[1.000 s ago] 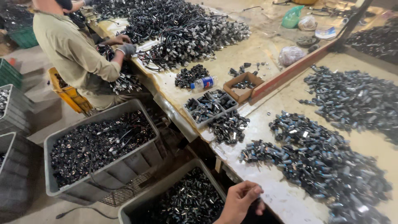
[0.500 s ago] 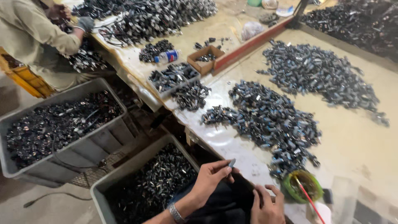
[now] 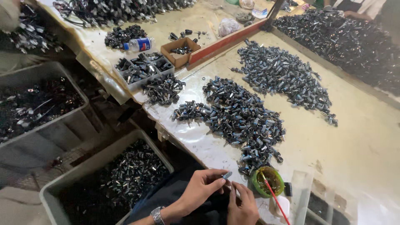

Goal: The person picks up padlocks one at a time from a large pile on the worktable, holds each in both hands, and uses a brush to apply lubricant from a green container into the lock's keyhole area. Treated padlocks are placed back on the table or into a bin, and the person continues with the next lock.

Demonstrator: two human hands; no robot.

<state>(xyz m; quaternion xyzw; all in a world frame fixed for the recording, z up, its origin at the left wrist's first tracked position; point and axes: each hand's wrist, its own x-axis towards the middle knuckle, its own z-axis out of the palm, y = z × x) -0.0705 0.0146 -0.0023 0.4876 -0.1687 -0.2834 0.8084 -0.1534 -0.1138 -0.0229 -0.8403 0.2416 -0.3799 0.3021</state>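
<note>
My left hand (image 3: 200,189), with a watch on its wrist, pinches a small blue-grey cylindrical part (image 3: 227,175) between thumb and fingers, over my lap at the table's near edge. My right hand (image 3: 243,204) is just below and to the right of it, its fingers stretched up towards the part and close to my left fingertips; I see nothing held in it. A big pile of the same small parts (image 3: 237,116) lies on the table just beyond. A green bowl (image 3: 268,181) with a red stick in it stands right of my hands.
A second pile (image 3: 283,75) lies further back, and a dark heap (image 3: 350,46) at the far right. A red bar (image 3: 225,41), cardboard box (image 3: 181,50), compartment tray (image 3: 143,68) and bottle (image 3: 139,43) stand to the left. Grey bins (image 3: 108,179) (image 3: 41,104) of parts stand on the floor.
My view has swung down and closer to the table. My left hand has carried the small part in front of me, and my right hand has come up beside it.
</note>
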